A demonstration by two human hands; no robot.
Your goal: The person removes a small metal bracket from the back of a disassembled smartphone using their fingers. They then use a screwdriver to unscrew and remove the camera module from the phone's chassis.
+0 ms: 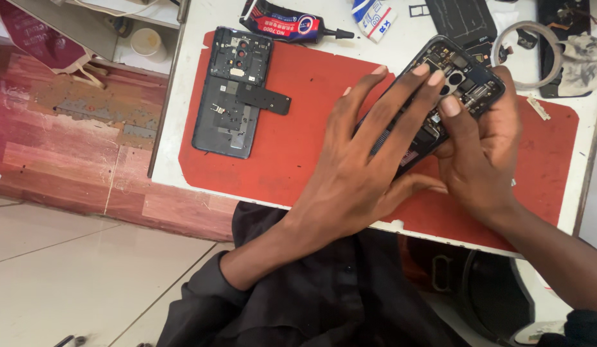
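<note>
Phone point(456, 77) first: we see an opened black smartphone with its back removed, its long axis running diagonally from lower left to upper right, the camera end pointing toward the far right corner of the table point(587, 186). It is lifted just above the red mat point(298, 141), tilted, with exposed boards, a metal shield and round lens openings showing at the upper end.

Our left hand point(362, 167) lies spread over the phone's lower half, fingers extended and resting on its face, thumb reaching under toward the right. Our right hand point(481, 154) is wrapped around the phone's right edge from beneath, grasping it, with the thumb pressed on the inner parts near the camera block.

Well apart to the left, a detached back cover point(231, 96) lies flat on the mat, inner side up, dark and glossy, with a small black rectangular plate point(265, 99) resting across its right edge. Beyond it lies a black glue tube point(289, 26) with a red label and a pointed nozzle, and a blue and white sachet point(372, 16) beside that. A roll of clear tape point(526, 54) sits near the far right.

We note that the table is white, smooth and scuffed, the mat matte red. The floor point(67, 148) shows worn reddish planks meeting pale tiles. Dark sleeves cover both forearms.
</note>
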